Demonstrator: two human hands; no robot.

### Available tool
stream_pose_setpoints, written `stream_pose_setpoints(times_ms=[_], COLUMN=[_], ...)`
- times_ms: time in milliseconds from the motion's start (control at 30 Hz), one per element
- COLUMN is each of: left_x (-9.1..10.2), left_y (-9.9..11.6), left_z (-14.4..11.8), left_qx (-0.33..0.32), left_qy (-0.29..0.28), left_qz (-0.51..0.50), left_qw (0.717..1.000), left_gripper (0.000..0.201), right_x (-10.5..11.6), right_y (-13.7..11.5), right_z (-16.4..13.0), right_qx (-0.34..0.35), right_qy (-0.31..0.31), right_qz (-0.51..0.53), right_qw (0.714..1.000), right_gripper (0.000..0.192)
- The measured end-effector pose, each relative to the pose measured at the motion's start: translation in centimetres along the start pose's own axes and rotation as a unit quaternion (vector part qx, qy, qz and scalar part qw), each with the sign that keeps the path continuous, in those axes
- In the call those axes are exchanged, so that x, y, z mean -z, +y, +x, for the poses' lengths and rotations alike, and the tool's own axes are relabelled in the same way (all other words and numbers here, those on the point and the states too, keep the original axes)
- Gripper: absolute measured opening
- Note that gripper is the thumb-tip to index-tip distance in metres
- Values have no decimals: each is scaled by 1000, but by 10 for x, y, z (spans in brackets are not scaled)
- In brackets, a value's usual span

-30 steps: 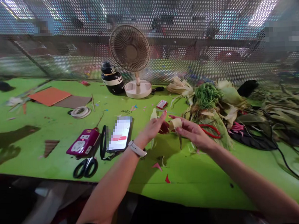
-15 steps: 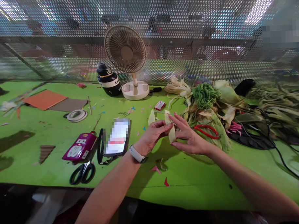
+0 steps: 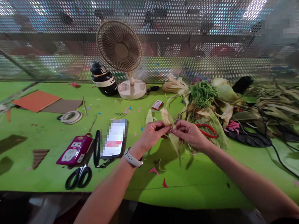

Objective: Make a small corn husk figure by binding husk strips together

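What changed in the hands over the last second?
The pale husk strip, rolled up in the right hand a second ago, now hangs long, pinched between it and the left hand. Phone, scissors and fan stayed put on the table.

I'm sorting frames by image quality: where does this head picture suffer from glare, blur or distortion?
Head view: bright glare burns through the perforated screen at the top corners; the table edge bows, wide-lens distortion; the phone screen is pixelated; the left hand and right hand pinching the corn husk are fairly sharp, casting soft shadows.
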State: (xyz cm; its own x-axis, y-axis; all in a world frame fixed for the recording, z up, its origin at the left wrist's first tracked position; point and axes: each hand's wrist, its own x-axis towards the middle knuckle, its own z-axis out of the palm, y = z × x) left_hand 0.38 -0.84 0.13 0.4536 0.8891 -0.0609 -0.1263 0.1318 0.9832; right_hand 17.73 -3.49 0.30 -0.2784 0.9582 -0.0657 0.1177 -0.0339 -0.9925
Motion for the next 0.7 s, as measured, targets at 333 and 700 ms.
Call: stream_pose_setpoints(times_ms=[333, 700], left_x=[5, 12], left_y=[6, 0], left_z=[-1, 2], left_qx=[56, 49], left_qy=[-1, -29], left_qz=[31, 49], left_qw=[998, 997], left_gripper=[29, 29], right_x=[5, 11], right_y=[-3, -1], right_z=[2, 1], right_qx=[19, 11], right_qy=[-17, -29], right_qz=[17, -13], right_qw=[1000, 999], right_gripper=[32, 29])
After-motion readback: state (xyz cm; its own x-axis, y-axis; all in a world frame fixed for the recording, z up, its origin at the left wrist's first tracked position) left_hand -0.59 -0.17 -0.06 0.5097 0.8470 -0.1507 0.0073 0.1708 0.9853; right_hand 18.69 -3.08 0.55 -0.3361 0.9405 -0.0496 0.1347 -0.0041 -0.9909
